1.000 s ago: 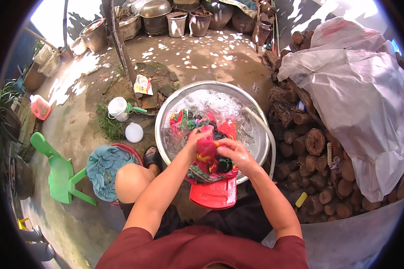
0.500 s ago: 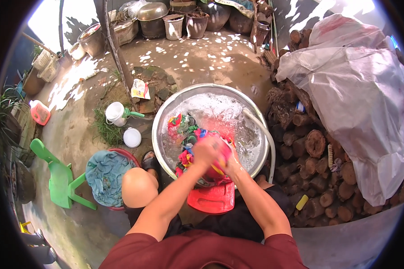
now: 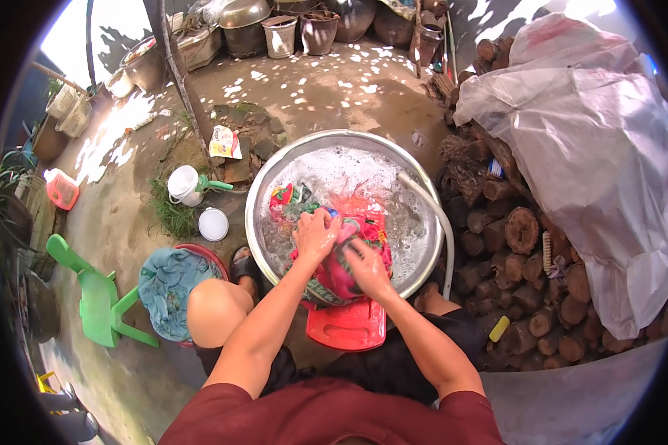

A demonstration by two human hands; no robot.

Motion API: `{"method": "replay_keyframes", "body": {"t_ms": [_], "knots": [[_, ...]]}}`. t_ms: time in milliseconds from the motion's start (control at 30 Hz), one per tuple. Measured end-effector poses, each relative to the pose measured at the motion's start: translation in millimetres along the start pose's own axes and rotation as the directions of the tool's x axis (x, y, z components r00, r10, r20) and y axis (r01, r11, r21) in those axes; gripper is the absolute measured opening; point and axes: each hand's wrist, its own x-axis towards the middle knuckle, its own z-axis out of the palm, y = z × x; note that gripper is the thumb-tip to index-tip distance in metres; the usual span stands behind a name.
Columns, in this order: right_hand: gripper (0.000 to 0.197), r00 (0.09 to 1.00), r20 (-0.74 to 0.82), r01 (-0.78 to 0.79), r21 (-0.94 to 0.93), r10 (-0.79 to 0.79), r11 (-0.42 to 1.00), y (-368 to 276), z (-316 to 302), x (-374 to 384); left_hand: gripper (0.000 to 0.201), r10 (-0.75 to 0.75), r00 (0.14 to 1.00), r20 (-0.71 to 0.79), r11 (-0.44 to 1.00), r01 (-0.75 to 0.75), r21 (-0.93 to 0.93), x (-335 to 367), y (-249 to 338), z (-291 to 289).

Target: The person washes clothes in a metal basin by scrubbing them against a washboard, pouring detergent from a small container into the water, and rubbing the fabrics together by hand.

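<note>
Wet, many-coloured cloth (image 3: 336,276), mostly pink and red with dark green parts, is bunched at the near side of a large metal basin (image 3: 254,222). My left hand (image 3: 317,234) has its fingers closed on the upper left of the bunch. On the right of the cloth lies my right hand (image 3: 367,268), its fingers smeared by motion. Beneath the cloth is a red plastic piece (image 3: 346,326) with a slot, reaching past the basin's near rim. Foamy water (image 3: 341,165) fills the basin around more of the cloth.
A pale hose (image 3: 447,237) hangs over the basin's right rim. Stacked logs (image 3: 523,233) under a plastic sheet (image 3: 586,148) border the right. Leftward stand a tub of blue cloth (image 3: 172,285), a green chair (image 3: 99,300), a white bucket (image 3: 185,185) and its round lid (image 3: 214,224).
My hands have moved apart: the left up and leftward, the right slightly down. The cloth bunch has shifted towards me, showing more of the red plastic behind it. The view has tilted slightly.
</note>
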Motion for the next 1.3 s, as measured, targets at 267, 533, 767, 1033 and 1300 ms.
{"method": "replay_keyframes", "body": {"t_ms": [267, 533, 767, 1033, 1300], "knots": [[0.043, 0.962, 0.273, 0.082, -0.246, -0.012, 0.966, 40, -29, -28, 0.034, 0.421, 0.906, 0.041, 0.844, -0.408, 0.348, -9, -13, 38], [0.039, 0.895, 0.347, -0.425, 0.855, 0.282, 0.296, 20, -73, -3, 0.021, 0.559, 0.826, 0.081, 0.689, -0.407, -0.6, -103, 113, 7], [0.021, 0.928, -0.054, -0.205, 0.752, 0.369, 0.626, 54, -25, 7, 0.028, 0.2, 0.949, -0.244, 0.923, -0.266, -0.279, -60, 78, 29], [0.023, 0.858, -0.07, -0.167, 0.899, 0.51, 0.404, 42, -27, 34, 0.03, 0.259, 0.952, -0.16, 0.713, -0.3, -0.634, -67, 49, 56], [0.036, 0.828, -0.207, -0.252, 0.692, 0.521, 0.676, 8, 16, 26, 0.03, -0.007, 0.97, -0.242, 0.853, -0.12, -0.508, -36, 44, 25]]}}
